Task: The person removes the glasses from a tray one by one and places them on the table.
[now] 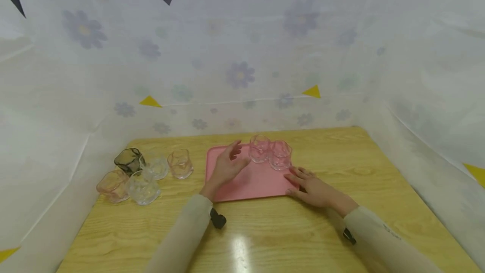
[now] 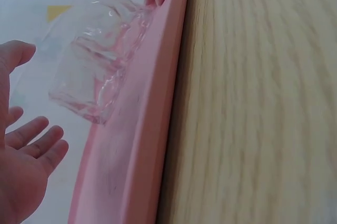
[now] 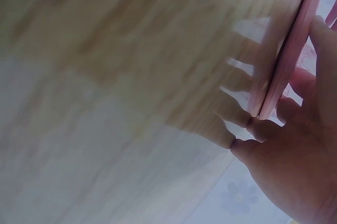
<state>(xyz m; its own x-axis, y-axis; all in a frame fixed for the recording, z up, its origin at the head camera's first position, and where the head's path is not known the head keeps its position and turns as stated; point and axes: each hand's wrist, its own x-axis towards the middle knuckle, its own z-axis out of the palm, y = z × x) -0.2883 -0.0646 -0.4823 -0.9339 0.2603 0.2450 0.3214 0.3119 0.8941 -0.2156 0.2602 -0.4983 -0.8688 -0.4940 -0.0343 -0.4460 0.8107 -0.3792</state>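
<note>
A pink rectangular tray [image 1: 251, 185] lies on the wooden table. Two clear glasses stand side by side in its back right corner: the left glass [image 1: 259, 150] and the right glass [image 1: 281, 156]. Over the tray's left part hovers my left hand [image 1: 228, 167], its fingers spread and loosely bent, with nothing in its grasp. In the left wrist view that palm faces the glasses across a gap. My right hand [image 1: 314, 188] rests at the tray's right edge, fingers extended and fingertips touching the table and the rim, as the right wrist view also shows.
On the left of the table stand several more glasses: a dark grey glass [image 1: 130, 161], a pinkish glass [image 1: 113, 186], a clear glass [image 1: 143, 188], another clear glass [image 1: 157, 167] and a faintly pink glass [image 1: 180, 164]. White flower-patterned sheeting [image 1: 238, 45] encloses the table's back and sides.
</note>
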